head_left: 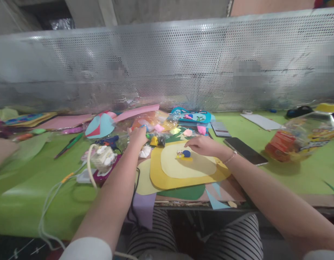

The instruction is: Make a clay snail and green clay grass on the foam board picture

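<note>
Near the middle of the front edge of the green tabletop point(299, 184), in the head view, a small blue-and-white figure point(186, 154) lies on a pale yellow sheet point(196, 171), itself on a larger deep-yellow sheet point(158, 177). The figure looks like modelling clay: probably very light, soft and easily dented, with small parts that could come loose. You would do best to take it low on its rounded blue end, with light fingertips, sparing the fine white end.

Your right hand point(203, 145) hovers just beyond it, fingers loosely bent; nothing shows in them, but their undersides are hidden, so you cannot tell. Your left hand point(138, 137) is farther back, among clear plastic bags point(156, 119) and soft-looking lumps; its fingertips are covered, so its grip cannot be told either.

The tabletop has a smooth sheen and is crowded. A dark phone point(246, 151) lies beside your right wrist, and a plastic jar point(302, 136) lies tilted towards the right edge. Along the back edge stands a perforated metal screen point(167, 68), with grey wall point(169, 11) behind it.
</note>
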### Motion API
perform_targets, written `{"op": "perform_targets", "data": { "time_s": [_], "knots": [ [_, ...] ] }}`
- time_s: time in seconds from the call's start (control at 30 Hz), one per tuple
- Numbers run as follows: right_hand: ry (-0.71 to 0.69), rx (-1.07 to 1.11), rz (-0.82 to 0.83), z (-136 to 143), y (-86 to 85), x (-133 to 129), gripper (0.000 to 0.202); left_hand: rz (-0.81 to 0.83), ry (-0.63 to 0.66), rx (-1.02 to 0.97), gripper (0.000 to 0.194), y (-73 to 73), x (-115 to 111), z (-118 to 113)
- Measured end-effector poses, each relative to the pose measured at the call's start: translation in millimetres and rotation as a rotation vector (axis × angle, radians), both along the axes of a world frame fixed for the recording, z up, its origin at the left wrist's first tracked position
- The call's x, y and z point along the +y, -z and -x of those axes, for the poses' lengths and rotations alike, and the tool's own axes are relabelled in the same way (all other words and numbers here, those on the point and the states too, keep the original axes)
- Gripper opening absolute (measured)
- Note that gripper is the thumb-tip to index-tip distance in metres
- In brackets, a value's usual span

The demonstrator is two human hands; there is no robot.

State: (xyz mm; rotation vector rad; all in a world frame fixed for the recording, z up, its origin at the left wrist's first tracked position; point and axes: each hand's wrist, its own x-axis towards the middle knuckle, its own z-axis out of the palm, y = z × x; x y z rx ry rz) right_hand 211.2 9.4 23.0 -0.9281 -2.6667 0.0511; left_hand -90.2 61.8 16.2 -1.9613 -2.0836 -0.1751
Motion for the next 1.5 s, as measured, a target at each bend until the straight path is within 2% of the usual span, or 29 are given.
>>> {"op": "perform_targets", "data": {
  "time_s": [0.1,0.2,0.37,0.47,0.53,0.63,0.77,1.07,1.27,1.5],
  "knots": [
    [0.002,-0.014,0.003,0.3,-0.7,-0.3,0.034,0.020,-0.014,0.001,0.034,-1.1,0.1,-0.9],
    [0.006,-0.010,0.008,0.0,-0.7,-0.1,0.034,-0.011,-0.042,0.001,0.039,-3.4,-0.2,-1.8],
    [0.041,0.024,-0.003,-1.5,1.7,2.9,0.033,-0.232,-0.072,-0.104,0.043,-16.4,-7.3,-9.5],
    [0.093,0.023,-0.011,-2.1,3.4,4.9,0.033,-0.230,0.019,-0.206,0.036,-23.5,-11.1,-17.7],
    [0.115,0.024,-0.009,-2.1,4.1,5.5,0.034,-0.072,0.161,-0.277,0.029,-24.2,-12.1,-24.0],
    [0.140,0.034,-0.014,-1.7,3.9,5.4,0.033,0.192,0.338,-0.328,0.023,-20.2,-13.4,-33.6],
    [0.134,0.042,-0.015,-0.7,2.0,3.5,0.033,0.306,0.382,-0.287,0.026,-14.7,-17.6,-43.3],
    [0.121,0.032,-0.006,-1.0,3.8,5.0,0.034,0.202,0.325,-0.083,0.044,-0.5,-17.1,-44.8],
    [0.107,0.021,-0.001,-2.3,9.1,9.3,0.032,0.134,0.309,-0.042,0.035,6.1,-18.1,-40.3],
    [0.125,0.010,0.023,-5.6,15.7,14.6,0.033,0.102,0.250,-0.027,0.034,13.9,-12.1,-38.0]
  ]
}}
